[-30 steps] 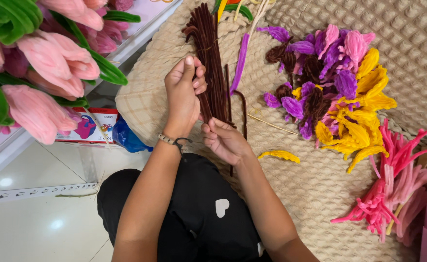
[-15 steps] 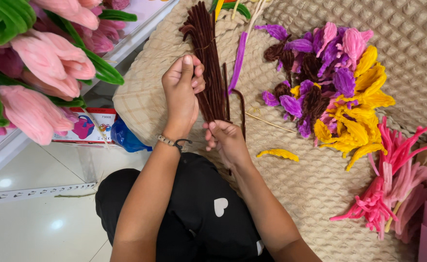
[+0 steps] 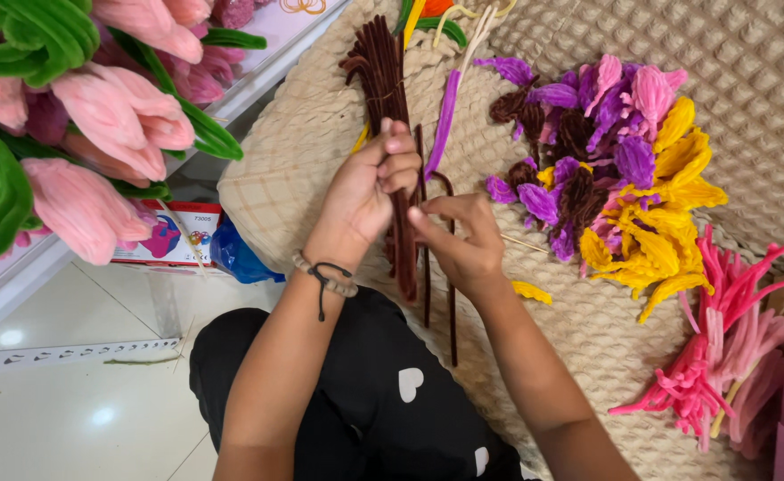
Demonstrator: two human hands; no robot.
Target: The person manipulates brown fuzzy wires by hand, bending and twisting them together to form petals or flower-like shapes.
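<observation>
My left hand [image 3: 370,191] grips a thick bundle of dark brown pipe cleaners [image 3: 383,76] that runs from the top of the woven beige mat [image 3: 321,107] down toward my lap. My right hand [image 3: 459,240] pinches one thin brown pipe cleaner [image 3: 452,312] just right of the bundle; a couple more loose brown stems hang beside it. A purple pipe cleaner [image 3: 445,111] lies on the mat above my right hand.
Purple, brown, pink and yellow pipe-cleaner flowers [image 3: 619,178] are heaped at the right. Pink pipe cleaners [image 3: 722,356] lie at the lower right. Pink tulip-like flowers with green leaves [image 3: 80,107] fill the upper left. A small box [image 3: 169,236] and blue bag [image 3: 240,258] sit on the white floor.
My right hand has risen toward the bundle and now pinches a single brown stem. My left hand keeps its grip on the bundle.
</observation>
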